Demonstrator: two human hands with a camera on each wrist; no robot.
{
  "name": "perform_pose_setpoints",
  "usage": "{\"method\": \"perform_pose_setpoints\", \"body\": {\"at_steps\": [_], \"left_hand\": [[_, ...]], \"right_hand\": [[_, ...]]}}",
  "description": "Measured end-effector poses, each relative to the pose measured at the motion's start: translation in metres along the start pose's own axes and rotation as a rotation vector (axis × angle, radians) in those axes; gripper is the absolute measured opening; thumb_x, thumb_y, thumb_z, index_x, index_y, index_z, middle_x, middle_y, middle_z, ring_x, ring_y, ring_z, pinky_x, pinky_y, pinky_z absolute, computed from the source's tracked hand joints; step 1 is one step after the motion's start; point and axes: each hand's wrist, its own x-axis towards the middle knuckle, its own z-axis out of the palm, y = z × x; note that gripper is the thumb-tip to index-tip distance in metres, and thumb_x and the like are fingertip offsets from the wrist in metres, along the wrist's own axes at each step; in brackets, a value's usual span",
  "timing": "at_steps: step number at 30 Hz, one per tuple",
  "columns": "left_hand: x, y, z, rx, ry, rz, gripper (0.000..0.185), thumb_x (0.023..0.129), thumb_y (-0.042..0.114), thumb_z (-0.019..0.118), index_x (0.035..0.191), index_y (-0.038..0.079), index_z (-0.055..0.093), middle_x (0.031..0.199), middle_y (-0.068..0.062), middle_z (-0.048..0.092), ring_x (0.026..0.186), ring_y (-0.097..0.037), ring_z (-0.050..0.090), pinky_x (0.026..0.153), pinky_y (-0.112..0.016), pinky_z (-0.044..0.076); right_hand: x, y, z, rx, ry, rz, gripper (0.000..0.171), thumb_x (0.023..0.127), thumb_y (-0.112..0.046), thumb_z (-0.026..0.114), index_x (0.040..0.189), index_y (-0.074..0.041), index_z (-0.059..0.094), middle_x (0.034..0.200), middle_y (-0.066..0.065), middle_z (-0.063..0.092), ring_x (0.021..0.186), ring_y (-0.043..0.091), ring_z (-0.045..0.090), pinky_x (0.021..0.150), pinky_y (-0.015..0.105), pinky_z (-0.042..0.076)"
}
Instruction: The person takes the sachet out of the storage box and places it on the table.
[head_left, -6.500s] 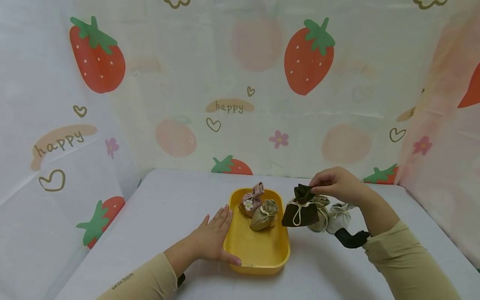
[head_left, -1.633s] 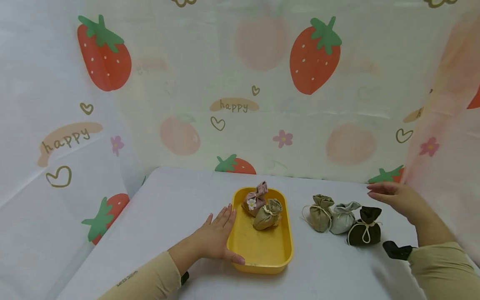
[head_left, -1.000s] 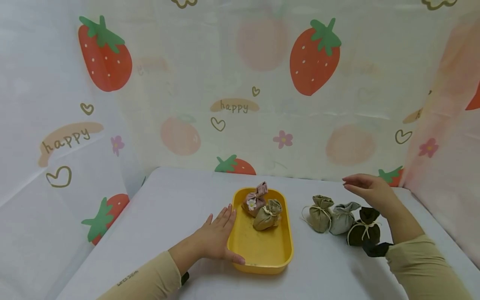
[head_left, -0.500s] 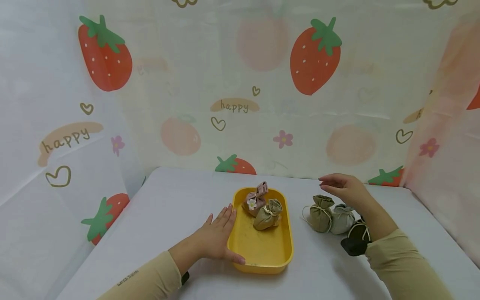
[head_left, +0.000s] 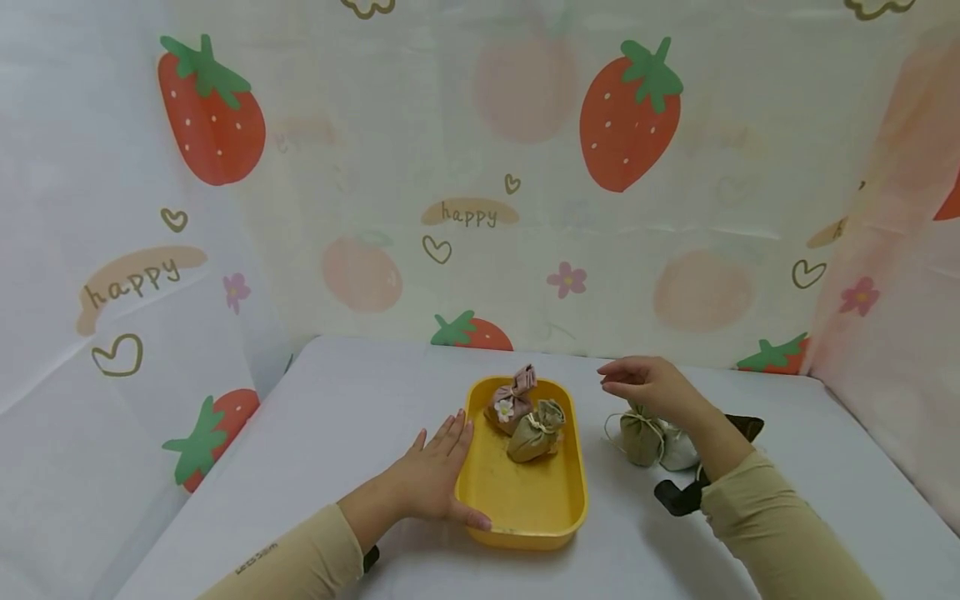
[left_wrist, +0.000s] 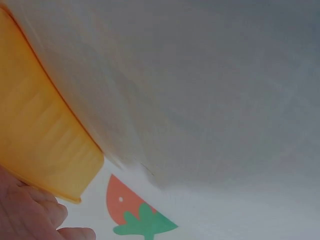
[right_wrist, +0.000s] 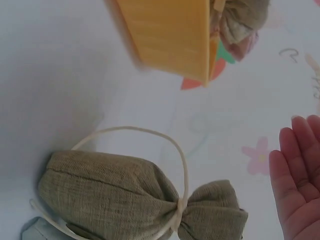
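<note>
A yellow tray point(head_left: 525, 508) sits mid-table and holds a pink pouch point(head_left: 510, 400) with a white flower and a tan pouch point(head_left: 534, 432). My left hand point(head_left: 435, 475) lies flat against the tray's left rim point(left_wrist: 45, 145), fingers straight. My right hand point(head_left: 648, 385) hovers open, fingers extended, just above an olive drawstring pouch point(head_left: 641, 435) to the right of the tray. That olive pouch point(right_wrist: 135, 200) lies below my right fingers point(right_wrist: 300, 175), apart from them. A grey pouch point(head_left: 678, 450) and a dark brown pouch point(head_left: 746, 427) lie partly hidden behind my right forearm.
The grey table point(head_left: 345, 400) is walled on three sides by a strawberry-print curtain point(head_left: 480, 167). A black wrist strap point(head_left: 678, 496) sits under my right sleeve.
My right hand set the dark brown pouch down at the right end of the row, then swept left, empty, to above the olive pouch. The left hand has stayed put.
</note>
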Motion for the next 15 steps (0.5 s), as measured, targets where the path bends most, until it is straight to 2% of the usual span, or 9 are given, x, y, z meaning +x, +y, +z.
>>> {"method": "perform_pose_setpoints", "body": {"at_steps": [4, 15], "left_hand": [[-0.001, 0.001, -0.002, -0.01, -0.003, 0.001, 0.129, 0.058, 0.087, 0.046, 0.147, 0.005, 0.003, 0.153, -0.012, -0.005, 0.14, -0.027, -0.003, 0.106, -0.058, 0.01], [-0.002, 0.002, -0.002, -0.014, 0.002, -0.001, 0.128, 0.058, 0.087, 0.046, 0.147, 0.005, 0.003, 0.152, -0.012, -0.005, 0.14, -0.027, -0.004, 0.105, -0.058, 0.011]], "right_hand": [[0.003, 0.0, 0.007, -0.018, -0.037, -0.011, 0.036, 0.086, -0.029, 0.064, 0.114, -0.007, 0.063, 0.102, 0.009, 0.066, 0.095, 0.025, 0.062, 0.081, 0.036, 0.05], [0.006, -0.004, 0.025, -0.063, -0.161, -0.015, 0.038, 0.085, -0.027, 0.066, 0.114, -0.003, 0.062, 0.099, 0.005, 0.067, 0.09, 0.018, 0.062, 0.082, 0.035, 0.05]]}}
